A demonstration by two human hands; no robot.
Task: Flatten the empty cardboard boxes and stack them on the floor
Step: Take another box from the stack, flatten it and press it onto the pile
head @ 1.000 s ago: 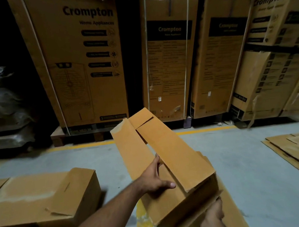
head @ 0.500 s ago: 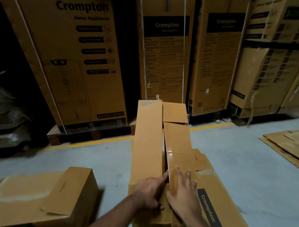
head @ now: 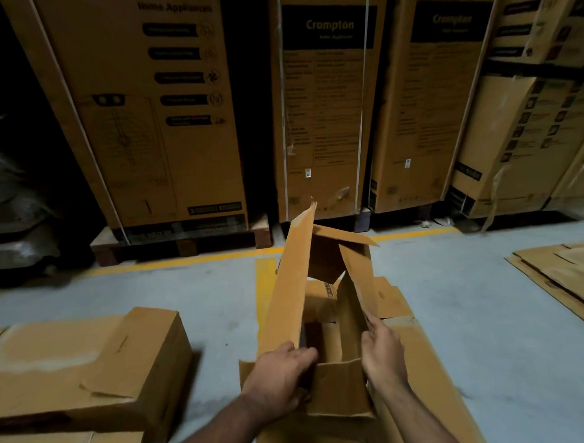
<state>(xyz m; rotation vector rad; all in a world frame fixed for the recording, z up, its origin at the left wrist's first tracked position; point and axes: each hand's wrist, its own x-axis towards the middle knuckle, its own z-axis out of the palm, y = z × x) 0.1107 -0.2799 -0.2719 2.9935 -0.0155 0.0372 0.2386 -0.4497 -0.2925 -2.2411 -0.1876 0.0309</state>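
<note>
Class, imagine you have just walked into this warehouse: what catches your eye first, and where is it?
At bottom centre, the left hand and right hand pull apart the long flaps of an open cardboard box. Behind stands a wall of tall Crompton cartons. Flattened cardboard lies on the floor at far right.

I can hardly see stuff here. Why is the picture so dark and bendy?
Head view: dim warehouse light, so the left side goes nearly black; the tall cartons lean outward from wide-angle distortion; their print is soft; the left hand and right hand on the open box look slightly blurred.
</note>
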